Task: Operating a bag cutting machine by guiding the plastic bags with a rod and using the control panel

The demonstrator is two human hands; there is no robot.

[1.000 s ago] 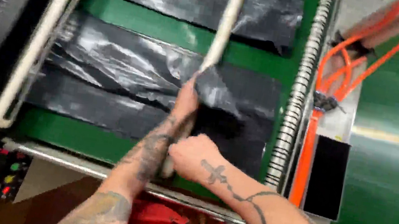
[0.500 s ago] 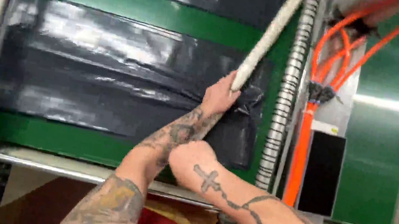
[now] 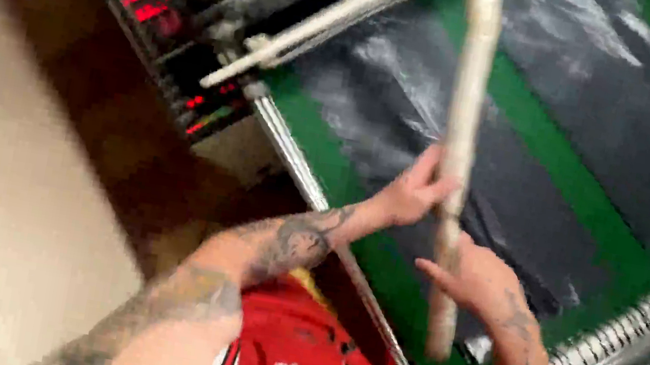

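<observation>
At the upper left we see a dark control panel (image 3: 181, 44) on the machine edge, with a small rectangular screen (image 3: 148, 2) glowing in blurred red and a few small red and green lights (image 3: 204, 114) lower on it.

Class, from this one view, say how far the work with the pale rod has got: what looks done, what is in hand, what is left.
Done: black sheets lie flat on the green belt. In hand: the pale rod is up off the belt, left hand gripping it, right hand against it lower down. Left: the rod's lower end hangs free, resting on nothing; blur hides more.
</observation>
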